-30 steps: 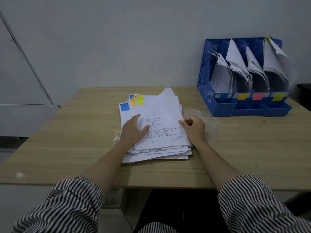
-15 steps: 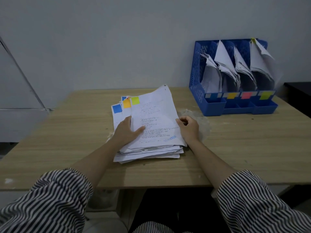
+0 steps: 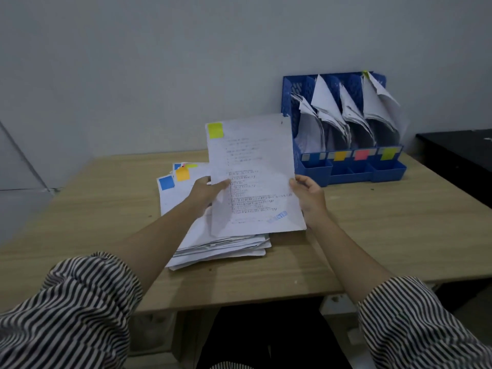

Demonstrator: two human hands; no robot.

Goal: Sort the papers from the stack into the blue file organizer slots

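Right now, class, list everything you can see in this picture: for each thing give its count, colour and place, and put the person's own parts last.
sheet: one, white with a yellow-green tag at its top left corner, held up above the stack
stack: one, white papers with blue, orange and yellow tags, on the table's middle
organizer: one, blue, four slots holding papers, far right of the table by the wall
table: one, light wood
wall: grey, behind the table
left hand: grips the sheet's left edge
right hand: grips the sheet's right edge
sleeves: two, striped black and white
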